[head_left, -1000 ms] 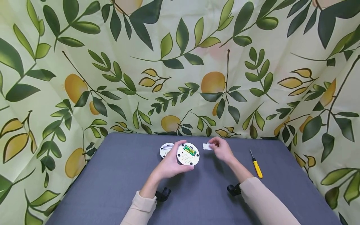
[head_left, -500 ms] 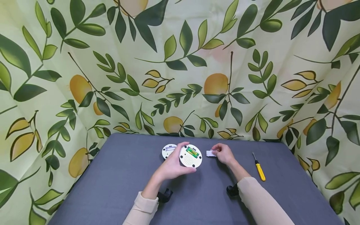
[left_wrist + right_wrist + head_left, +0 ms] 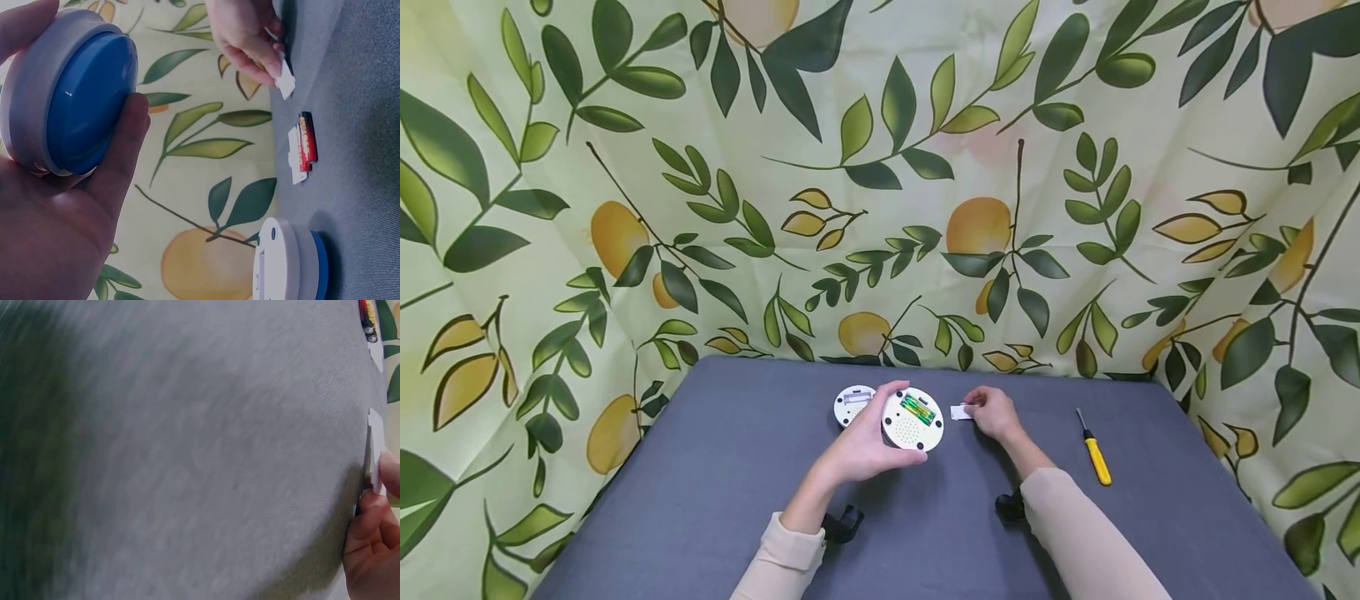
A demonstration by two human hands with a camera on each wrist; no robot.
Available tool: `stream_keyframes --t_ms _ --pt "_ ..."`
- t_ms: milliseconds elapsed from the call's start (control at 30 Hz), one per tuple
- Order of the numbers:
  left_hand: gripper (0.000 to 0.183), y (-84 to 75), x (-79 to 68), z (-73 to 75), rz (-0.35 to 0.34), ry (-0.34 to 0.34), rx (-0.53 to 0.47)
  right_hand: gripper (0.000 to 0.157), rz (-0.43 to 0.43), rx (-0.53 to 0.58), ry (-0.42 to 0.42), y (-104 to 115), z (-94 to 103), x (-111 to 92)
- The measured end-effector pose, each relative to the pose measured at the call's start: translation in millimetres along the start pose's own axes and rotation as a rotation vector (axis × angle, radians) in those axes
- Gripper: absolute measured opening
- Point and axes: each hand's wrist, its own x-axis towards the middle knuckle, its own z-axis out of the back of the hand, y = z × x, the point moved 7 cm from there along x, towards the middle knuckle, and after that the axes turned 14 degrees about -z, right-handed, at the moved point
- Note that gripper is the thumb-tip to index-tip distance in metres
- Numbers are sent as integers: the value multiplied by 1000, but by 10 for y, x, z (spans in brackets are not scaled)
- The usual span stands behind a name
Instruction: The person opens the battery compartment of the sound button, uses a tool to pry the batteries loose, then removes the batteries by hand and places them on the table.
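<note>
1. Round units, white with blue fronts, number two: the resting unit (image 3: 848,408) lies blue side down on the grey table (image 3: 715,483), partly behind the left hand (image 3: 867,443); its bay looks bare, and a knock from that hand might slide it
2. Held unit (image 3: 913,425), off the table with its bay towards the head camera; the left hand's fingers and thumb are clamped round it, one finger against the blue dome (image 3: 94,103), so a loosened grip could drop it, and pressing the dome could trigger it if it is a button
3. Batteries (image 3: 917,409) in that bay sit uncovered; a downward tilt or jolt could spill them if the contacts hold loosely
4. Red battery (image 3: 307,142), one cell or two I cannot tell, lies by a white piece (image 3: 293,151) between the resting unit and the right hand; a nudge could roll it
5. Right hand (image 3: 994,414) has thumb and fingers pinched on a white cover (image 3: 960,412) at one end, low near the table; so small a hold could slip, and the white piece might be mistaken for it
6. Screwdriver (image 3: 1096,454), well apart at far right, could roll if the right sleeve (image 3: 1075,517) swings into it
</note>
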Motion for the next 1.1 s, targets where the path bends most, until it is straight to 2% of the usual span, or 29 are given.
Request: stream_keyframes --t_ms 300,400,600,733,900,1100 --pt "100 1 -9 -12 3 5 -15 12 -21 71 -29 -58 91 -27" --pt "100 2 -12 -10 4 6 -19 15 -16 92 -3 -77 166 -58" --pt "100 2 -11 2 3 4 -22 15 82 -26 38 -83 348 -208" --pt "100 3 -8 -2 3 4 -27 16 113 -108 47 -125 484 -366" --pt "100 -2 -6 -1 2 3 -36 16 148 -196 -1 -181 666 -578" --pt "99 2 -4 -8 5 0 -33 18 162 -252 -77 -265 869 -790"
